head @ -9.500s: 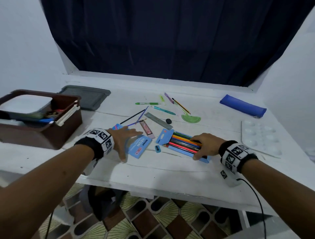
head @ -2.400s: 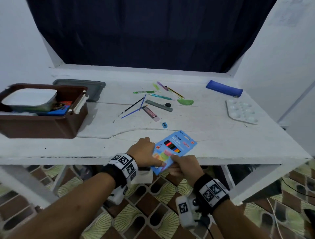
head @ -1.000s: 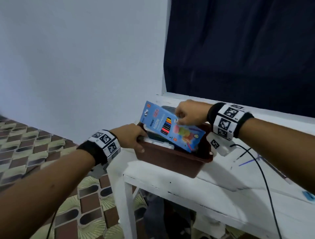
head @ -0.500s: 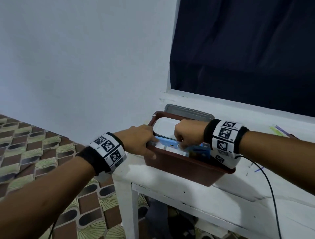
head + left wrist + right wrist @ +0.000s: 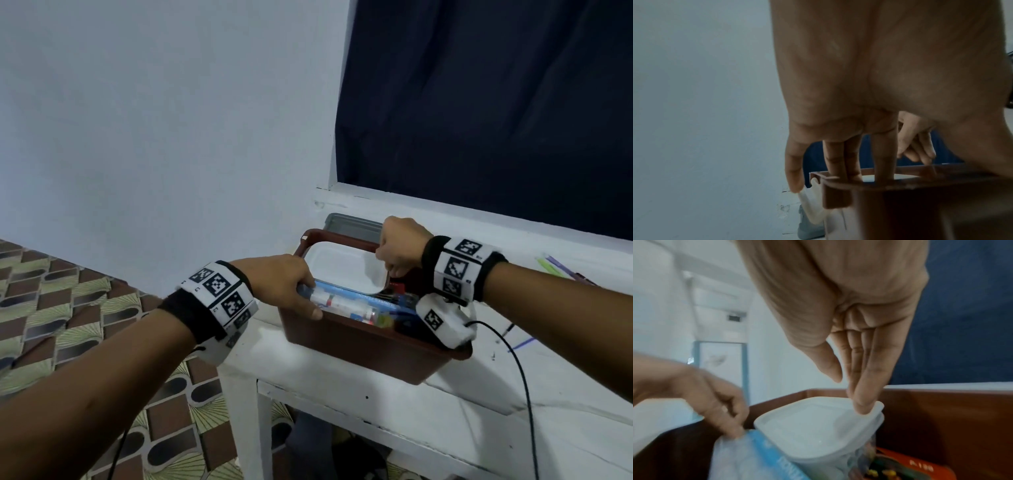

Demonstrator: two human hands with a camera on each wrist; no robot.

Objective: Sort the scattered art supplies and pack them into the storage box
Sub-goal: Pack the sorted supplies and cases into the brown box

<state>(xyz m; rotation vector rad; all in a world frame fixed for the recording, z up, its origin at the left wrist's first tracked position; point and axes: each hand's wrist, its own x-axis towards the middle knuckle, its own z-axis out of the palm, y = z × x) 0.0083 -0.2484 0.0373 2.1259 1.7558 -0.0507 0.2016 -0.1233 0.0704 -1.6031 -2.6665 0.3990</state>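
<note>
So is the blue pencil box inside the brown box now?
Yes. The blue pencil box lies inside the brown box, beside the white tub.

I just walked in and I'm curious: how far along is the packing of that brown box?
Partly done. The brown storage box already holds a white lidded container and a blue pencil pack. Now the left hand grips the box's near rim while the right hand touches the container's lid. Left: pens lie loose on the table, and the grey lid is off.

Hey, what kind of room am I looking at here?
Probably a room in a home: a white table against a plain wall, a dark curtain and a patterned tile floor.
</note>
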